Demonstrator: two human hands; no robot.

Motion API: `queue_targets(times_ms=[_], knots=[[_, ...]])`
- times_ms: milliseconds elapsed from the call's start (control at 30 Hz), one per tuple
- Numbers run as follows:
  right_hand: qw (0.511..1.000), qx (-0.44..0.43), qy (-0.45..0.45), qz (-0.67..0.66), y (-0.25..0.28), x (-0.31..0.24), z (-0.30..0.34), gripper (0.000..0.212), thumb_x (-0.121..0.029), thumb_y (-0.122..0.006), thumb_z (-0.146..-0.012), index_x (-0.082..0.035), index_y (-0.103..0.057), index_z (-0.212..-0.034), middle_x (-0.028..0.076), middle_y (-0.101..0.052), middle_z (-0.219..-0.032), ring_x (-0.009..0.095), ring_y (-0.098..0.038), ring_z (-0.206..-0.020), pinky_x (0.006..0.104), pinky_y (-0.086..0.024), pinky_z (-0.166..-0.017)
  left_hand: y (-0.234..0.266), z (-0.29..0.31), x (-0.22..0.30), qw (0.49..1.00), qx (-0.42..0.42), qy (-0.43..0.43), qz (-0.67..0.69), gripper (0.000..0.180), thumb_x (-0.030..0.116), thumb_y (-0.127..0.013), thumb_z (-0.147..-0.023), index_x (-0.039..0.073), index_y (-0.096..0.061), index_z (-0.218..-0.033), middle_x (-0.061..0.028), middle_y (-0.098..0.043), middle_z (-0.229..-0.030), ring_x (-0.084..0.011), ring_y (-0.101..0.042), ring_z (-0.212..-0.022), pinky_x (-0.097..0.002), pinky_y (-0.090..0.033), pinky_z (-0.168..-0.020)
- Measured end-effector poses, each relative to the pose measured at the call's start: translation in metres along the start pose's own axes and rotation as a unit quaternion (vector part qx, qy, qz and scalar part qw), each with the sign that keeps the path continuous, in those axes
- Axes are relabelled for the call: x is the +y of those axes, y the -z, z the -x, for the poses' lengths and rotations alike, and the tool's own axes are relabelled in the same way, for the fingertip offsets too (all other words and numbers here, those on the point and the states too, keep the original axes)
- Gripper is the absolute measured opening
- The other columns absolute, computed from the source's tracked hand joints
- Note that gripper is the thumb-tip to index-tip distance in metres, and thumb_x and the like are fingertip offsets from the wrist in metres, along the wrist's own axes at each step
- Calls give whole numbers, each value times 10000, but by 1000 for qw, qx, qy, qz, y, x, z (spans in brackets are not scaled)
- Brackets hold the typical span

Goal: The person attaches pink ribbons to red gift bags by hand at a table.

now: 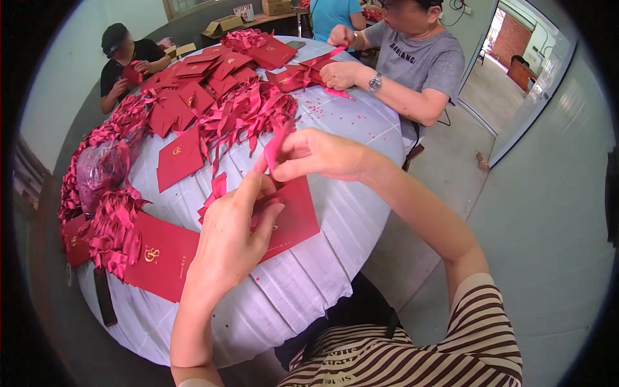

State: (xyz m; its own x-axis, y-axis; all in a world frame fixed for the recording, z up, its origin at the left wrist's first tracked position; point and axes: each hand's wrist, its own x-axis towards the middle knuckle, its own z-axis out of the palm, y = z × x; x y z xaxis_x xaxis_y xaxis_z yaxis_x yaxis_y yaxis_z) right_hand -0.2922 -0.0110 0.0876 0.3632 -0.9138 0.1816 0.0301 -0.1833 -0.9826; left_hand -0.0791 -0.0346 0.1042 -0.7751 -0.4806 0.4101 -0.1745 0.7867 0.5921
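My right hand (325,155) pinches a red ribbon (276,149) between thumb and fingers, over the middle of the table. Just below and to its left, my left hand (235,222) is closed, fingers curled at the upper edge of a flat red paper piece (298,216) with gold print, which looks like a bag or envelope. Some ribbon also shows at the left fingers. The fingertips of both hands are close together, and my left hand hides part of the paper piece. Another flat red paper piece (161,255) lies to the left of my left wrist.
Piles of loose red ribbon (258,106) and stacked red paper pieces (184,106) cover the far and left parts of the round table (322,258). A clear plastic bag (103,168) and a black phone-like object (104,297) lie left. Two seated people handle similar pieces across the table.
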Motion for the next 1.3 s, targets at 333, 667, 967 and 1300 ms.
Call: queue_targets(times_ms=[333, 667, 967, 1300], knots=[[958, 159, -94, 220, -22, -6, -26, 225, -204, -715, -798, 17, -680, -778, 44, -642, -712, 78, -571, -694, 254, -454, -627, -3, 1, 7, 1000, 16, 25, -5, 133, -63, -632, -780, -30, -517, -839, -141, -570, -670, -197, -558, -581, -287, -455, -600], [889, 92, -242, 378, -10, -16, -14, 385, -337, -627, -887, 42, -659, -827, 51, -627, -707, 104, -557, -681, 273, -452, -632, -3, -3, 2, 999, 27, 44, 15, 140, -4, -640, -779, 12, -526, -859, -160, -585, -656, -310, -604, -582, -372, -444, -539], [996, 61, -72, -5, -16, 3, -22, 157, -116, -617, -865, 18, -692, -898, 27, -657, -807, 83, -582, -732, 242, -463, -675, -13, -1, -7, 991, 98, -61, -69, 138, 21, -650, -749, 40, -543, -834, -138, -562, -644, -328, -580, -580, -411, -444, -535], [991, 126, 4, -43, -25, -5, -21, 215, -150, -566, -926, 5, -598, -1072, 101, -668, -1015, 156, -636, -946, 269, -496, -809, -12, 2, -8, 989, 91, -76, -84, 148, 42, -634, -768, 35, -493, -811, -136, -555, -649, -328, -567, -578, -420, -429, -530]])
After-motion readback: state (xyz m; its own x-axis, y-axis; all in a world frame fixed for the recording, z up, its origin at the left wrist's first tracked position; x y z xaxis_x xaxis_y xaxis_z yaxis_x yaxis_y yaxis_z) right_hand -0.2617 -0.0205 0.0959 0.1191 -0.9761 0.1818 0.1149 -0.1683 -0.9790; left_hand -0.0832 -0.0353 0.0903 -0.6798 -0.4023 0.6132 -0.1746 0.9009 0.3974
